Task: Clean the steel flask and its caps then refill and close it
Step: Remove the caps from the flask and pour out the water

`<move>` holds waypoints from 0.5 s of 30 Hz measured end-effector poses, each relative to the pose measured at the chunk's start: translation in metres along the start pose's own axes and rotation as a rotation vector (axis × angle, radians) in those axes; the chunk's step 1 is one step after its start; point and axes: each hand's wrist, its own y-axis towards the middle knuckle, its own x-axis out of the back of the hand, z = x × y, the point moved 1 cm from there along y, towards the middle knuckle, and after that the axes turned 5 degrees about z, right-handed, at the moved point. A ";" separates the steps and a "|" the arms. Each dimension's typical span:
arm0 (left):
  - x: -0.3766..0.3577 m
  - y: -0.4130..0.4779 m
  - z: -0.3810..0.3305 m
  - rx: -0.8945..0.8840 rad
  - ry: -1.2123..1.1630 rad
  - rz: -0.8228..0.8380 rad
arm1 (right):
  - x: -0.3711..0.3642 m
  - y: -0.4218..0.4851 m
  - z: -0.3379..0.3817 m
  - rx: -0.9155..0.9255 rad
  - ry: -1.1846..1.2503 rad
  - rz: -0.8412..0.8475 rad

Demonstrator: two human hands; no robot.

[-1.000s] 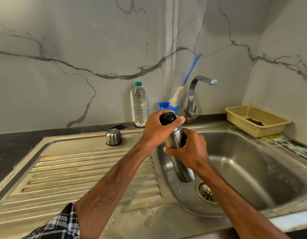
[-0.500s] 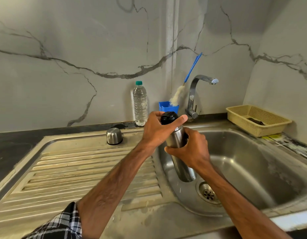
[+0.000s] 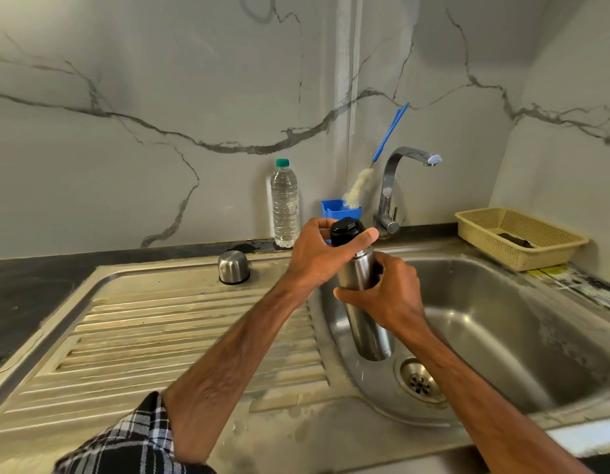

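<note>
While both hands held it over the sink basin (image 3: 502,319), the steel flask (image 3: 372,333) stood roughly upright, its base near the drain (image 3: 420,383); whether the base touched the basin floor could not be told.

- Black inner cap (image 3: 344,230): seated on the flask's mouth.
- Left hand (image 3: 317,258): fingers (image 3: 317,224) and thumb curled round the black inner cap, clamped on it from the left side.
- Right hand (image 3: 392,299): fingers wrapped round the flask's upper body, clamped on the steel just below the cap.
- Steel outer cap (image 3: 233,266): domed, mouth down at the back of the ribbed drainboard (image 3: 194,336), well apart from the flask.
- Plastic water bottle (image 3: 284,206): green-capped, upright on the dark worktop (image 3: 23,285) against the marbled wall.
- Blue tub (image 3: 334,206): behind the flask, beside the bottle.
- Bottle brush (image 3: 358,186): blue-handled, bristle end down in the tub, handle slanting up to the right.
- Tap (image 3: 392,186): chrome, spout turned to the right.
- Beige mesh basket (image 3: 515,258): on the worktop right of the basin, with a dark item (image 3: 514,239) lying inside.
- Checked sleeve (image 3: 132,439): on the left forearm.
</note>
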 end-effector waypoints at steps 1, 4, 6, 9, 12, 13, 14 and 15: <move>0.001 0.000 0.000 0.005 -0.015 0.054 | -0.001 -0.001 0.001 0.003 -0.005 0.005; 0.009 0.003 -0.001 -0.078 -0.040 0.223 | 0.001 -0.001 0.002 0.008 -0.002 0.015; 0.015 0.005 -0.001 -0.140 -0.015 0.240 | 0.004 -0.002 0.003 0.003 -0.001 0.017; 0.017 0.006 -0.002 -0.176 -0.001 0.066 | 0.004 -0.003 0.003 -0.010 -0.011 0.017; 0.026 0.007 -0.010 -0.154 -0.063 -0.155 | 0.001 -0.004 0.001 -0.016 -0.003 0.038; 0.031 0.009 -0.013 -0.153 -0.075 -0.189 | 0.000 -0.004 -0.001 -0.020 0.000 0.050; 0.037 0.011 -0.015 -0.152 -0.079 -0.201 | -0.001 -0.004 -0.002 -0.025 0.005 0.059; 0.043 0.012 -0.016 -0.148 -0.082 -0.203 | -0.001 -0.003 -0.003 -0.029 0.010 0.063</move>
